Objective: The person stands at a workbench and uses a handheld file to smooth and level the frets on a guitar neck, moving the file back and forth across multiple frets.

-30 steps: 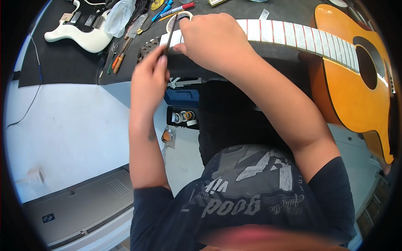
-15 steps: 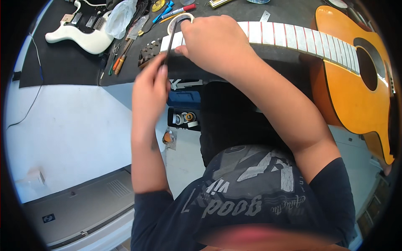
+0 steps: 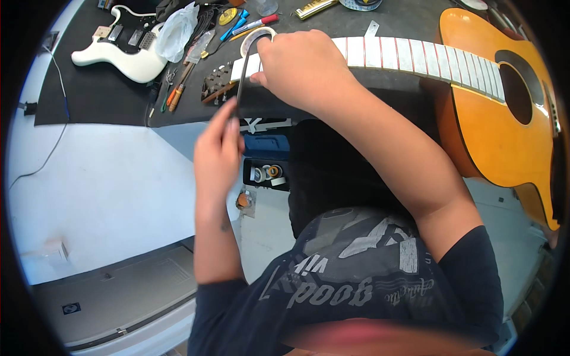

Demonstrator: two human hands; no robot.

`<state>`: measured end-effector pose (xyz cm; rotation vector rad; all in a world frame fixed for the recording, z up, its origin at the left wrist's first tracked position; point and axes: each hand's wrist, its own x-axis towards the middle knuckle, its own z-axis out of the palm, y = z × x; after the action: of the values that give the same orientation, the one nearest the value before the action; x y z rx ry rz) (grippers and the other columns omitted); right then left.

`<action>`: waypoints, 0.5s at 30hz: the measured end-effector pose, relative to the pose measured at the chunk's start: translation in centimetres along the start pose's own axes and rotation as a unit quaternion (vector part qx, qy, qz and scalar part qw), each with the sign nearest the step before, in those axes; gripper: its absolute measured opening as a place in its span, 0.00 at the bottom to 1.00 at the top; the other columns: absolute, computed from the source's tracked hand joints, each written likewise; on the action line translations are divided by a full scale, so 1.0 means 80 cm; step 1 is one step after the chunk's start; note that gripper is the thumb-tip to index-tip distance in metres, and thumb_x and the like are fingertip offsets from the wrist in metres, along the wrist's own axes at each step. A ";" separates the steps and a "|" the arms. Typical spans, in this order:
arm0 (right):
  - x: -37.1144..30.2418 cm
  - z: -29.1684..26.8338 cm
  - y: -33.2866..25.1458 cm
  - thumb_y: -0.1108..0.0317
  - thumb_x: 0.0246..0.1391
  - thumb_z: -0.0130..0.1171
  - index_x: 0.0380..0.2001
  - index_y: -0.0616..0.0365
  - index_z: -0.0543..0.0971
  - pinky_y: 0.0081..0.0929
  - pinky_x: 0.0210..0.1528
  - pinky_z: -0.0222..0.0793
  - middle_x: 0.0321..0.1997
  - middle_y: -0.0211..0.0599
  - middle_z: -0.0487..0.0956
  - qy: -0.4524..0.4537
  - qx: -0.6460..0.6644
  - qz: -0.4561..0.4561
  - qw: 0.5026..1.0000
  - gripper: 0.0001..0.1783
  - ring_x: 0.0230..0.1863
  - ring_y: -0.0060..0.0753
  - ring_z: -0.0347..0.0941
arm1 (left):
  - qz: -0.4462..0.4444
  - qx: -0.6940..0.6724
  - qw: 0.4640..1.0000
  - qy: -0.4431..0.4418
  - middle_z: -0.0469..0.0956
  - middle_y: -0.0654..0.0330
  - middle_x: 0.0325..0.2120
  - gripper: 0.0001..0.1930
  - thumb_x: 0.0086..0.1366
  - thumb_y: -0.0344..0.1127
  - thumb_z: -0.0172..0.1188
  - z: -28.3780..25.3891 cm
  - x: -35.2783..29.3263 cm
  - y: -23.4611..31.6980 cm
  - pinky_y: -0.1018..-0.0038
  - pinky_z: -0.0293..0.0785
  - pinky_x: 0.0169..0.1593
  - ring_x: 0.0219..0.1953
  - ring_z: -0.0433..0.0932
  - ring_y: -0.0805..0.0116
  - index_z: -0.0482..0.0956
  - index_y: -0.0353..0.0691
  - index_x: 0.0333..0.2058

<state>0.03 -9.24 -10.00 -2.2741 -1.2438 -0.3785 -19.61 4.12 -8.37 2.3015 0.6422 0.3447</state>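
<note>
An acoustic guitar [image 3: 493, 139] with an orange-yellow top lies across the right side, its neck pointing left. White tape strips cover the fretboard [image 3: 409, 56] between the frets. Near the headstock [image 3: 217, 84], a slim dark file [image 3: 242, 80] crosses the neck, pointing toward me. My left hand [image 3: 218, 145] is closed round the file's near end, below the bench edge. On the neck, my right hand [image 3: 303, 68] is closed at the file's far end, its thumb by the fretboard's near edge; its other fingertips are hidden. A roll of white tape [image 3: 268, 31] sits just behind.
A white electric guitar body [image 3: 127, 62] and a clear plastic bag [image 3: 177, 35] lie on the dark bench at left. Screwdrivers [image 3: 181, 86], markers [image 3: 255, 24] and a small metal plate [image 3: 371, 28] are nearby. Below the bench, a toolbox [image 3: 265, 169] holds tape rolls.
My left hand has drawn toward me, with the file sliding along. My right hand stays at nearly the same place on the neck. The whole view has shifted slightly.
</note>
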 end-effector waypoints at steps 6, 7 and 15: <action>0.002 -0.002 -0.010 0.44 0.65 0.71 0.44 0.58 0.86 0.42 0.43 0.84 0.34 0.42 0.90 -0.012 0.002 -0.004 1.000 0.25 0.38 0.47 0.90 | -0.010 -0.033 0.999 0.017 0.75 0.68 0.23 0.22 0.84 0.34 0.55 -0.001 -0.007 -0.006 0.79 0.66 0.26 0.23 0.70 0.81 0.79 0.41 0.72; 0.004 0.000 -0.006 0.44 0.65 0.71 0.44 0.58 0.86 0.42 0.43 0.84 0.34 0.42 0.90 -0.014 0.002 -0.006 1.000 0.25 0.38 0.47 0.90 | -0.025 -0.022 0.999 0.005 0.75 0.68 0.23 0.22 0.84 0.35 0.56 0.001 0.022 0.019 0.79 0.65 0.26 0.22 0.70 0.82 0.80 0.40 0.71; 0.002 -0.004 -0.006 0.43 0.66 0.70 0.44 0.59 0.86 0.42 0.44 0.85 0.35 0.42 0.90 -0.020 -0.011 0.015 1.000 0.26 0.40 0.46 0.90 | -0.012 -0.053 0.998 0.010 0.74 0.68 0.22 0.21 0.82 0.30 0.56 -0.002 -0.028 -0.015 0.78 0.67 0.28 0.23 0.70 0.82 0.82 0.41 0.70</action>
<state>-0.30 -9.10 -9.49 -2.3271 -1.2299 -0.3397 -21.98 3.76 -9.21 2.1906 0.6445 0.3813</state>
